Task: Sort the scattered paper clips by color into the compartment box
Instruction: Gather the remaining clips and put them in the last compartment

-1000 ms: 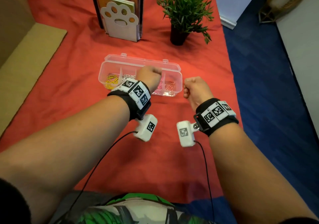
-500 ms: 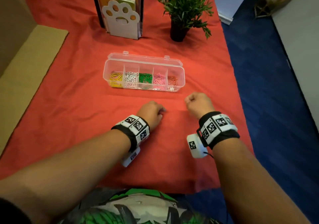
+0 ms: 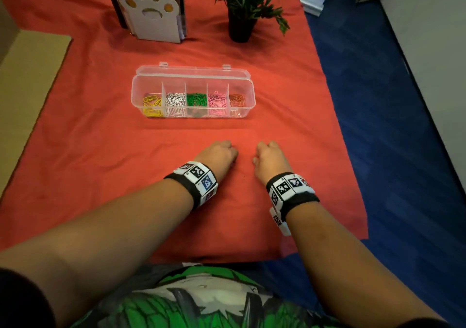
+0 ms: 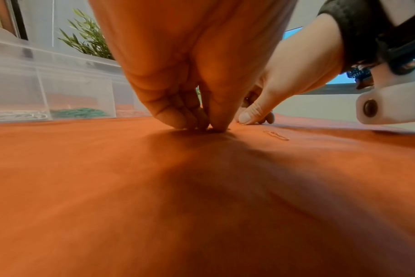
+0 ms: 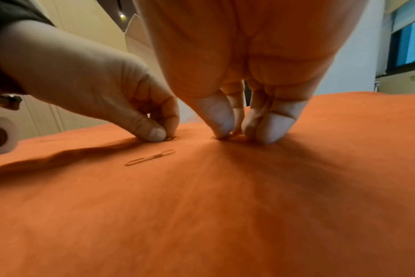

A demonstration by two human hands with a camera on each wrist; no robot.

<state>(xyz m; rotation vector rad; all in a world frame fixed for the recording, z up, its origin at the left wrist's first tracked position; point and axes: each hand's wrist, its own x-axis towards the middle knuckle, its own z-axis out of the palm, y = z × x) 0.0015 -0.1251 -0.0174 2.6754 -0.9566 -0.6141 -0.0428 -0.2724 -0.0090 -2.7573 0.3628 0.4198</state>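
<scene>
The clear compartment box (image 3: 133, 95) lies open on the red cloth, holding yellow, white, green, pink and orange clips in separate compartments. Both hands are down on the cloth in front of it, side by side. My left hand (image 3: 219, 153) (image 5: 165, 135) pinches a small orange clip (image 5: 171, 138) against the cloth with thumb and forefinger. My right hand (image 3: 268, 156) (image 5: 237, 135) pinches at another orange clip (image 5: 216, 138) under its thumb tip. A third orange clip (image 5: 149, 157) (image 4: 276, 135) lies loose on the cloth just nearer me, between the hands.
A paw-shaped white holder (image 3: 151, 17) with books and a potted plant (image 3: 242, 12) stand behind the box. A cardboard sheet (image 3: 27, 80) lies at the left. The cloth ends at the right over blue floor (image 3: 378, 125).
Both hands have come back from the box toward me and dropped onto the cloth. Their fingertips now press on orange clips there.
</scene>
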